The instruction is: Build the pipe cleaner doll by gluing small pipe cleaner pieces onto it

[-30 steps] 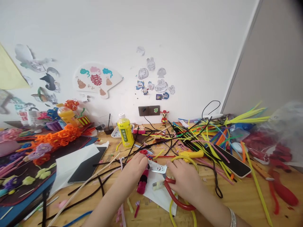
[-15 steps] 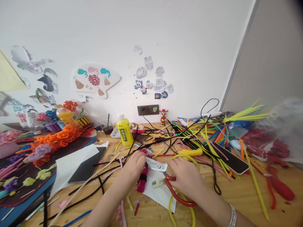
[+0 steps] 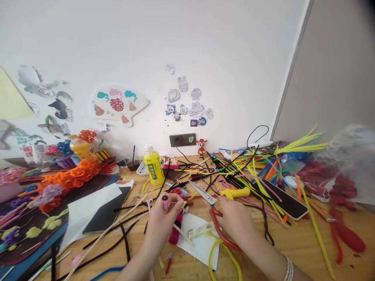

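Note:
My left hand (image 3: 165, 214) is closed, pinching a small pink roll (image 3: 165, 202) with a dark end between thumb and fingers. Just beyond and below those fingers is a magenta, fuzzy pipe-cleaner figure (image 3: 174, 234), partly hidden by the hand; whether the hand also holds it I cannot tell. A pale strip (image 3: 184, 235) runs out from under the hand. My right hand (image 3: 234, 216) grips red-handled scissors (image 3: 205, 197), their blades pointing up and left, apart from the pink roll. Beneath lie white paper (image 3: 202, 249) and a small pale tube (image 3: 200, 231).
Yellow-handled tool (image 3: 236, 193) lies beyond my right hand. A yellow drink bottle (image 3: 154, 168) stands behind my left. Bundled pipe cleaners (image 3: 249, 168) and a phone (image 3: 288, 201) are at right. A tablet-like dark panel (image 3: 107, 210) and orange fuzzy flowers (image 3: 70, 173) are at left.
The scissors have come away from my left hand, and their blades now point up and left. My left hand has turned and shifted slightly left, bringing the pink roll into view.

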Motion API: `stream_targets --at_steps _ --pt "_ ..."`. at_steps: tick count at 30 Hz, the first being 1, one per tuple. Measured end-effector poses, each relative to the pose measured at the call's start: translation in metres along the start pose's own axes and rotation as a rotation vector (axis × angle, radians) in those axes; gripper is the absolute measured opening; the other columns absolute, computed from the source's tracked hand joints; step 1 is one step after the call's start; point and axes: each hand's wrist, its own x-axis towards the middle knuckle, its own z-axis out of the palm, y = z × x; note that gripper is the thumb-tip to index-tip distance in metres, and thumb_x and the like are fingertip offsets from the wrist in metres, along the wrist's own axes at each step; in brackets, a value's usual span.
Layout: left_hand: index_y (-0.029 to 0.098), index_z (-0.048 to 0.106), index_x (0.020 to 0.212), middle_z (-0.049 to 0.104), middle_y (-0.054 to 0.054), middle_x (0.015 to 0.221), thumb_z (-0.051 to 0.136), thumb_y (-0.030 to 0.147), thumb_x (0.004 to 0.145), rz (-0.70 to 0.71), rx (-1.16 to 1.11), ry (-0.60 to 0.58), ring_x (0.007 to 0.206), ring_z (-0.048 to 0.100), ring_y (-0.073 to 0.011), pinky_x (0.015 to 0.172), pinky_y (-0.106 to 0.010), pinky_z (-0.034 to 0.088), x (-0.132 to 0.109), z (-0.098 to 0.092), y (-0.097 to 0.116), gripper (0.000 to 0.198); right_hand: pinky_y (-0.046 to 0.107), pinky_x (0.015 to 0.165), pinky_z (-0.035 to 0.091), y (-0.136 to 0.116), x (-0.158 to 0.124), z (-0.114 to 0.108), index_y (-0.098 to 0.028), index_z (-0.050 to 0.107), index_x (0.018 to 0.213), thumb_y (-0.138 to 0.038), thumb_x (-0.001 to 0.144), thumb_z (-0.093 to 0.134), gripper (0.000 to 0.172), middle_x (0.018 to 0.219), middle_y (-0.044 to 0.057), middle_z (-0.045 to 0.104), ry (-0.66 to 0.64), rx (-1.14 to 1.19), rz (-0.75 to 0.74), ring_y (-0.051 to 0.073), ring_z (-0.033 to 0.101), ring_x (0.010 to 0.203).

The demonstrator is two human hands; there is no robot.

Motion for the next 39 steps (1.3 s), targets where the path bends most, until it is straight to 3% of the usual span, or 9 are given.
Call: stream_targets --at_steps 6,13,17,20,26,28,32,36,39 --pt "0.017 0.049 0.058 0.058 0.002 0.057 0.063 0.035 0.065 -0.263 -0.404 -0.141 0.058 0.055 -0.0136 0.060 -0.025 0.044 -0.002 0.002 0.010 0.024 0.028 0.060 0.043 -0.003 -0.002 0.011 -0.015 0.058 0.101 -0.026 0.077 0.054 0.026 0.086 0.011 0.067 -0.088 0.115 0.045 0.025 0.064 0.079" --pt "0.016 0.051 0.064 0.057 0.003 0.053 0.063 0.038 0.066 -0.324 -0.377 -0.196 0.050 0.052 -0.0118 0.054 -0.024 0.042 -0.005 0.010 -0.001 0.024 0.029 0.068 0.043 -0.003 -0.002 0.002 -0.017 0.063 0.099 -0.027 0.080 0.052 0.025 0.092 0.011 0.065 -0.020 0.000 -0.118 0.024 0.060 0.085" --pt "0.017 0.048 0.062 0.055 0.003 0.052 0.060 0.032 0.068 -0.266 -0.314 -0.266 0.048 0.050 -0.0111 0.052 -0.023 0.040 -0.008 0.015 0.000 0.020 0.032 0.079 0.040 0.028 0.016 0.001 -0.015 0.057 0.111 -0.005 0.079 0.041 0.037 0.107 0.011 0.061 0.213 -0.123 -0.202 0.024 0.051 0.099" --pt "0.019 0.043 0.060 0.051 0.004 0.055 0.058 0.027 0.067 -0.175 -0.290 -0.310 0.050 0.048 -0.0112 0.053 -0.024 0.040 -0.011 0.018 0.000 0.019 0.036 0.085 0.037 0.054 0.033 0.013 -0.018 0.050 0.119 -0.001 0.076 0.042 0.047 0.122 0.010 0.054 0.186 -0.142 -0.257 0.024 0.049 0.103" --pt "0.021 0.029 0.053 0.055 0.000 0.066 0.051 0.020 0.070 0.099 -0.076 -0.314 0.059 0.047 -0.0129 0.058 -0.025 0.038 -0.014 0.018 -0.003 0.028 0.034 0.081 0.041 0.067 0.047 0.018 -0.011 0.055 0.111 -0.009 0.073 0.051 0.039 0.103 0.015 0.062 0.134 -0.057 -0.236 0.025 0.056 0.092" --pt "0.021 0.028 0.052 0.055 0.000 0.066 0.050 0.019 0.072 0.162 -0.010 -0.302 0.061 0.047 -0.0132 0.059 -0.025 0.037 -0.014 0.017 -0.004 0.029 0.031 0.082 0.042 0.064 0.044 0.008 -0.015 0.054 0.112 -0.011 0.075 0.049 0.038 0.106 0.012 0.061 0.170 0.054 -0.241 0.022 0.056 0.096" --pt "0.021 0.029 0.053 0.054 -0.001 0.066 0.046 0.017 0.074 0.238 0.034 -0.273 0.062 0.049 -0.0133 0.060 -0.023 0.037 -0.012 0.018 -0.006 0.028 0.034 0.086 0.043 0.058 0.032 -0.009 -0.021 0.053 0.112 -0.030 0.081 0.049 0.032 0.111 0.008 0.061 0.228 0.538 -0.266 0.022 0.057 0.099" --pt "0.021 0.028 0.053 0.054 -0.002 0.066 0.045 0.016 0.075 0.256 0.079 -0.242 0.063 0.050 -0.0140 0.060 -0.024 0.038 -0.011 0.019 -0.008 0.028 0.035 0.083 0.045 0.054 0.025 -0.004 -0.019 0.053 0.110 -0.041 0.081 0.051 0.037 0.107 0.009 0.062 0.158 0.878 -0.321 0.023 0.058 0.095" --pt "0.021 0.027 0.053 0.055 -0.003 0.068 0.044 0.016 0.075 0.257 0.107 -0.224 0.064 0.051 -0.0146 0.061 -0.024 0.039 -0.010 0.017 -0.008 0.029 0.032 0.072 0.049 0.050 0.023 0.005 -0.017 0.054 0.101 -0.048 0.078 0.052 0.039 0.093 0.009 0.064 0.138 1.061 -0.311 0.021 0.061 0.079"
